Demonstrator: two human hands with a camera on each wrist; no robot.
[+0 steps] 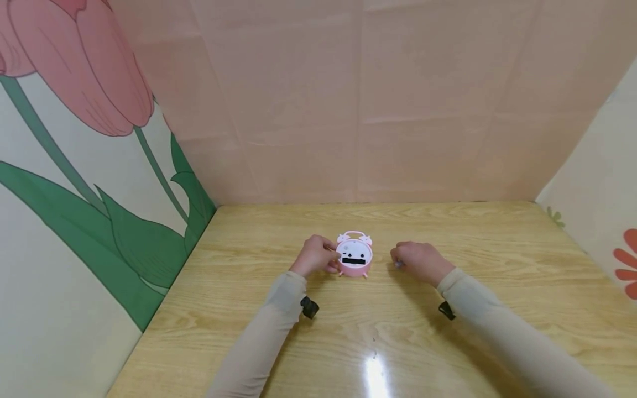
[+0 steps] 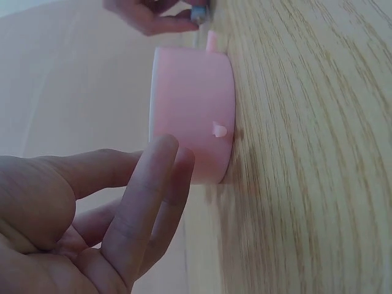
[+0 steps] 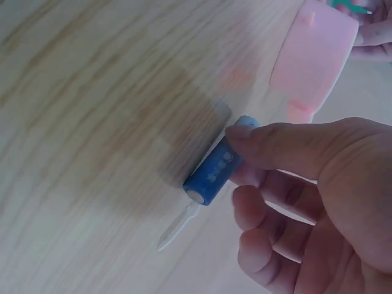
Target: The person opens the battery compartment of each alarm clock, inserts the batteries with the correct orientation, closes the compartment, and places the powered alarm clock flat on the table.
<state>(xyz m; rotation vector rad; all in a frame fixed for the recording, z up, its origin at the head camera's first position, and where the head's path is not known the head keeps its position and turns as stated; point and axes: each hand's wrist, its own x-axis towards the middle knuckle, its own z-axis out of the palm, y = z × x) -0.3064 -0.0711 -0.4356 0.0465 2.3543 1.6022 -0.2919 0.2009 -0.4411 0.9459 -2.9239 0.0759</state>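
A small pink alarm clock (image 1: 355, 269) with twin bells and a top handle lies on the wooden table, its white round side up. That side shows a dark oblong slot and small dark spots. My left hand (image 1: 316, 255) holds the clock's left edge, thumb over the rim and fingers along the side. In the left wrist view the clock's pink side wall (image 2: 193, 104) and little feet show beyond the fingers. To the right of the clock, my right hand (image 1: 420, 261) pinches a blue battery (image 3: 214, 168) between thumb and fingers, just above the table.
The wooden table (image 1: 239, 337) reaches back to a pinkish-brown covered wall (image 1: 358, 110). A wall with a tulip picture (image 1: 99, 66) stands on the left, and a pale wall with a red flower (image 1: 628, 265) on the right. Light glares off the near tabletop.
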